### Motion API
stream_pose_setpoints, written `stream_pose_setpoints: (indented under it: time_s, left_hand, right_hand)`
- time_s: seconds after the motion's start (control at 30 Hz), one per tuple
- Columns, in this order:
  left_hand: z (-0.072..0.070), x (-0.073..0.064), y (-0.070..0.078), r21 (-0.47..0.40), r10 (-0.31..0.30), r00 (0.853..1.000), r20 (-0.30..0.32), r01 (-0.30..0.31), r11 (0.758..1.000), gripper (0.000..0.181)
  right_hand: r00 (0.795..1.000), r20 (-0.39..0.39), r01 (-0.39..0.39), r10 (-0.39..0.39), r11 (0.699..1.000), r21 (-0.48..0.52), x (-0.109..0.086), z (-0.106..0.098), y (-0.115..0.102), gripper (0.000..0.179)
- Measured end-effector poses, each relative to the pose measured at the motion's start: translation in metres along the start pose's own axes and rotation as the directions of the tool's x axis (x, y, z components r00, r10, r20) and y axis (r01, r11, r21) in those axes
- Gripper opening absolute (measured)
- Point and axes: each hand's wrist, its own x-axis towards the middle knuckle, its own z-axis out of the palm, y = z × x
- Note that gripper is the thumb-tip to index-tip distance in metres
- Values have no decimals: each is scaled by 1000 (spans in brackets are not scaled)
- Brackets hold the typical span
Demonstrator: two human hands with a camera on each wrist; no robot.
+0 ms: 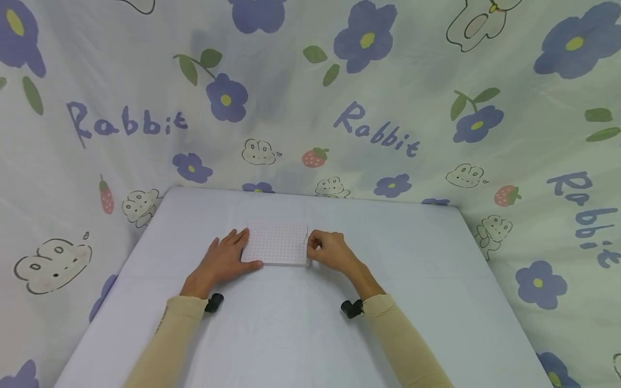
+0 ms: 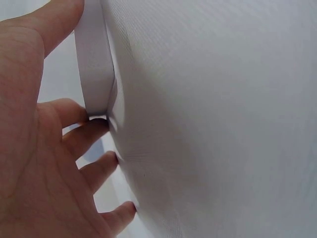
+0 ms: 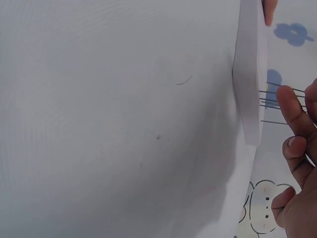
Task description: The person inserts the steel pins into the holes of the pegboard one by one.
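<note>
A white board [image 1: 274,243] dotted with rows of small holes lies flat on the table. My left hand [image 1: 224,260] rests at its left end, fingers spread and thumb on the near edge; in the left wrist view the fingertips [image 2: 110,161] touch the cloth beside the board's side wall [image 2: 95,59]. Several thin dark metal pins [image 3: 270,105] stand upright along the board's right end. Over that end, my right hand [image 1: 331,250] pinches a pin between thumb and index finger, its other fingers curled below. The pins' upper ends are partly hidden behind the fingers.
A white cloth covers the table [image 1: 417,280]. Behind and at both sides hangs a curtain [image 1: 286,118] printed with flowers and rabbits. A small black wrist camera [image 1: 351,309] sits at the right cuff, another [image 1: 214,303] at the left. A dark hair-like strand [image 3: 184,81] lies on the cloth.
</note>
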Motion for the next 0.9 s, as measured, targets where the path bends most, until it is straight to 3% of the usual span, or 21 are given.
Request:
stream_pose_setpoints:
  time_s: [0.9]
  left_hand:
    - [3, 0, 0, 3, 12, 1000, -6, -12, 1000, 111]
  right_hand:
    - [999, 30, -30, 33, 994, -103, -5, 7, 6, 3]
